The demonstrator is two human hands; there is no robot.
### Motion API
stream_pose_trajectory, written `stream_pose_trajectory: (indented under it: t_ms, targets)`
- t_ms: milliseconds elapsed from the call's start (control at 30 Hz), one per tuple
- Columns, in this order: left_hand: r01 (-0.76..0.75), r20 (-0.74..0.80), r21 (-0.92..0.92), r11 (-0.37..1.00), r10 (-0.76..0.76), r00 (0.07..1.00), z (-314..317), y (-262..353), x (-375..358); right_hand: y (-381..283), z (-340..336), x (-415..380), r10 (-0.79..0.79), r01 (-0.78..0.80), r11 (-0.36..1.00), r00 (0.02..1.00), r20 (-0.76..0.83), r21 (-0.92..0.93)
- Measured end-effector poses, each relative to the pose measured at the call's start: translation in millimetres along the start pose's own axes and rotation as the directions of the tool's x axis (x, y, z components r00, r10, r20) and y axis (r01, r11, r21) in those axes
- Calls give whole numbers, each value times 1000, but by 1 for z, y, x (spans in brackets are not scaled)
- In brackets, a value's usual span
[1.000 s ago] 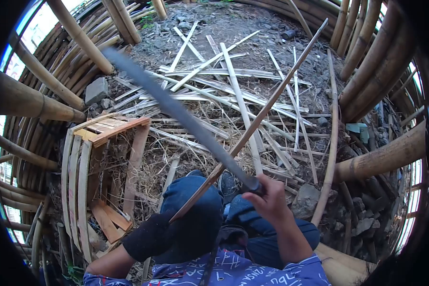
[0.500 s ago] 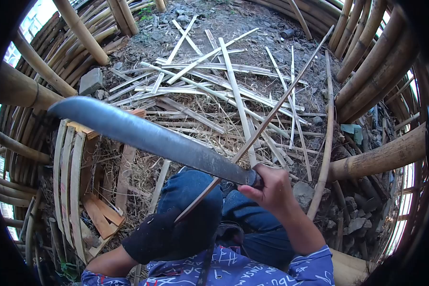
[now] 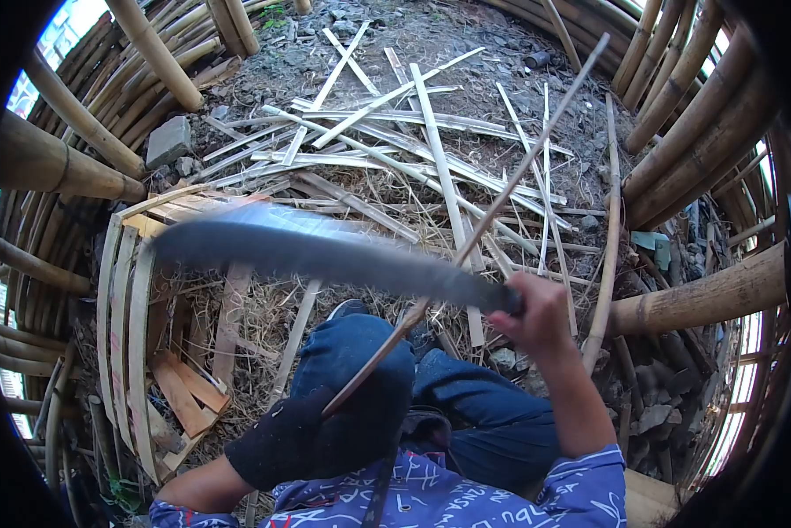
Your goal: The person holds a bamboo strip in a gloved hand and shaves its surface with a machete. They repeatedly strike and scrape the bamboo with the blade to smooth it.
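Observation:
My right hand [image 3: 538, 313] grips the handle of a machete [image 3: 325, 257], whose broad dark blade points left and is smeared by motion. In my left hand [image 3: 283, 447], which wears a black glove, is the lower end of a long thin bamboo strip [image 3: 520, 180]. That strip slants up to the right past my bent knee [image 3: 351, 352]. Where the two overlap in view, the blade crosses the strip a little above a pale nick along its length. The gloved fingers curl around the strip and are partly lost in the dark fabric.
Split bamboo strips [image 3: 435, 145] lie crisscrossed on the dirt ahead. A slatted wooden crate [image 3: 123, 343] stands at the left, near a grey block [image 3: 168, 143]. Thick bamboo poles [image 3: 699, 286] surround the spot, with rubble [image 3: 658, 415] at the lower right.
My right hand has moved right and slightly up with the machete, and the blade's tip has swung right and down. My gloved left hand stays nearly in place with the bamboo strip.

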State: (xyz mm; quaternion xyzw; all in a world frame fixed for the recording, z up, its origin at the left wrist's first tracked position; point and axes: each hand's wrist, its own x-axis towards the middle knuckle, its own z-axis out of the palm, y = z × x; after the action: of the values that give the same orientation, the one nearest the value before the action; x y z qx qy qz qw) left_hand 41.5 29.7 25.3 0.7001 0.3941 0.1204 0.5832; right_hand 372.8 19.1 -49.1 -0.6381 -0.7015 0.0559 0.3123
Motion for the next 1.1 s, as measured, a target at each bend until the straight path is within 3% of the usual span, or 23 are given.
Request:
stream_pose_trajectory:
  t_ms: [33, 67, 133, 200, 267, 333, 400, 467, 533, 600, 667, 733, 767, 867, 933, 967, 1033, 1067, 1100]
  targets:
    - [107, 20, -43, 993, -106, 994, 0, -4, -4, 10, -1, -1, 135, -135, 991, 991, 7, 5]
    - [111, 25, -47, 993, -110, 994, 1, -13, -9, 15, 0, -2, 140, -140, 990, 990, 12, 3]
    - [-188, 2, 316, 930, 198, 980, 2, -30, -12, 23, 1, 3, 68, -70, 996, 997, -47, -62]
    - [-213, -7, 321, 923, 227, 974, 1, -24, -8, 11, 1, 5, 36, -41, 998, 995, -97, -44]
    - [-238, -4, 323, 916, 253, 967, 0, -12, -2, -4, 1, 0, 112, -112, 993, 994, -12, 42]
    - [120, -14, 49, 992, -119, 993, 1, 3, 1, -27, 6, -2, 33, -26, 994, 997, -63, 102]
    - [94, -17, 93, 991, -93, 996, 2, -7, -1, -36, 2, 3, -105, 103, 994, 994, -44, -48]
    - [69, -22, 137, 988, -66, 998, 0, -6, -2, -11, 10, 3, -38, 40, 999, 998, -48, 26]
    - [173, -12, 177, 969, -174, 985, -3, 2, -1, 6, 9, 4, 30, -31, 999, 999, -39, -10]
    - [164, -18, 137, 977, -163, 987, -1, -5, -2, 11, 10, 8, 44, -51, 996, 995, -91, -71]
    - [145, -13, 111, 983, -144, 989, 1, -8, -3, -8, 7, 5, 68, -69, 998, 995, -79, -13]
    - [94, -106, 237, 967, -70, 992, 5, -9, -6, -29, 1, 1, 80, -79, 992, 997, -13, 102]
    - [100, -92, 239, 966, -80, 993, 5, -9, -6, -27, 2, 0, -21, 23, 999, 999, -49, 33]
    - [142, -55, 255, 957, -132, 990, 3, -6, -6, 9, -4, 8, 45, -50, 993, 998, -47, -104]
    - [205, 7, 136, 969, -208, 978, 1, 7, -3, 16, -1, 9, 12, -26, 978, 997, -71, -205]
    - [199, -9, 135, 971, -200, 980, 4, 15, -3, 10, 3, 5, 34, -42, 994, 997, -75, -100]
    - [69, -70, -165, 984, -81, 994, 10, 29, 3, -8, 9, -3, 52, -45, 994, 996, -72, 102]
    - [74, -58, -164, 984, -84, 995, 11, 23, 2, -16, 7, -5, -40, 44, 997, 997, -67, 61]
    - [210, -81, 186, 960, -198, 977, 11, 11, -4, -12, 5, -2, -133, 133, 991, 985, -106, -7]
